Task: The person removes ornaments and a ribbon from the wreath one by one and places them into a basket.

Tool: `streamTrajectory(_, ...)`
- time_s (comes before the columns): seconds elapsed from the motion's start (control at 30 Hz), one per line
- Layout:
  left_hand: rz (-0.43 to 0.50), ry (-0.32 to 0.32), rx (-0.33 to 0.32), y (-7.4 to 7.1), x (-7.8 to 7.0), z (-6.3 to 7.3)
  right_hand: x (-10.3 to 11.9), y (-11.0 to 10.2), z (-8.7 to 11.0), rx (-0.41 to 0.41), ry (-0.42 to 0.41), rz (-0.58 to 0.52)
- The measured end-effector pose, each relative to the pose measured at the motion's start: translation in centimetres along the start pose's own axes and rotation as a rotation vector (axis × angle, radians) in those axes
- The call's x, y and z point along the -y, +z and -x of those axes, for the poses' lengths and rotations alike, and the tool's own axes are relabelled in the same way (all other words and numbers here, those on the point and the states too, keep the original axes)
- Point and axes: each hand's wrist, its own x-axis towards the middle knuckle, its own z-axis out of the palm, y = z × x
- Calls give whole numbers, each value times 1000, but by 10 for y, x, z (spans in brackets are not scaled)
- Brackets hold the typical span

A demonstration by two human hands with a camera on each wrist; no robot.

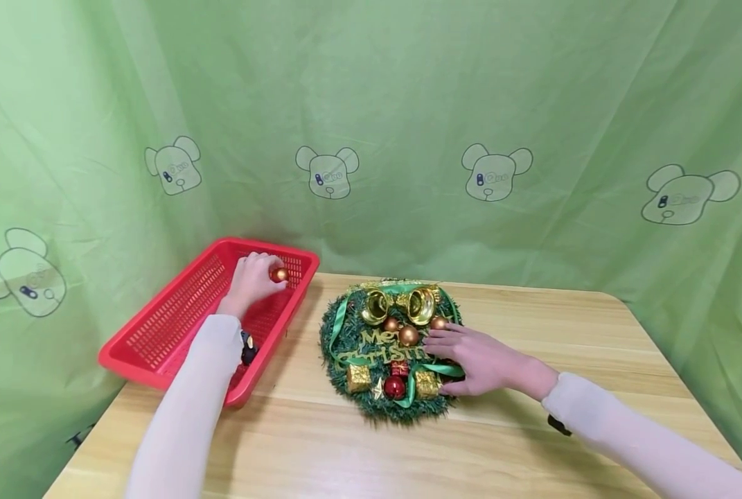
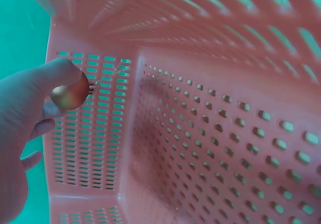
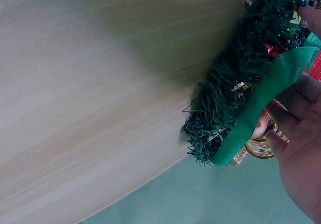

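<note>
My left hand pinches a small copper-gold ball ornament between thumb and fingers, over the far end of the red basket. In the left wrist view the ornament shows a metal cap and a thin string. My right hand lies with fingers spread on the right side of a green Christmas wreath. The wreath carries gold bells, copper balls, a red ball, gold gift boxes, gold lettering and a green ribbon.
The wreath lies on a light wooden table, right of the basket. Green curtains with bear-head prints hang behind and on both sides. The basket's long wall rises between the left hand and the wreath.
</note>
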Motion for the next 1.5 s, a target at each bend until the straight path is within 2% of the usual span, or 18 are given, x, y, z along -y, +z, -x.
streamTrajectory(0.4, -16, -64, 52, 9, 24, 5, 0, 0, 0, 16, 11, -5)
streamTrajectory(0.63, -34, -128, 90, 9, 33, 10, 0, 0, 0, 15, 14, -8)
streamTrajectory(1.0, -58, -171, 120, 12, 39, 16, 1, -1, -1, 6, 5, -5)
streamTrajectory(1.3, -68, -196, 161, 13, 44, 17, 0, -1, -1, 15, 14, -1)
streamTrajectory(1.5, -67, -202, 167, 14, 44, 17, 0, 0, -1, 9, 11, 2)
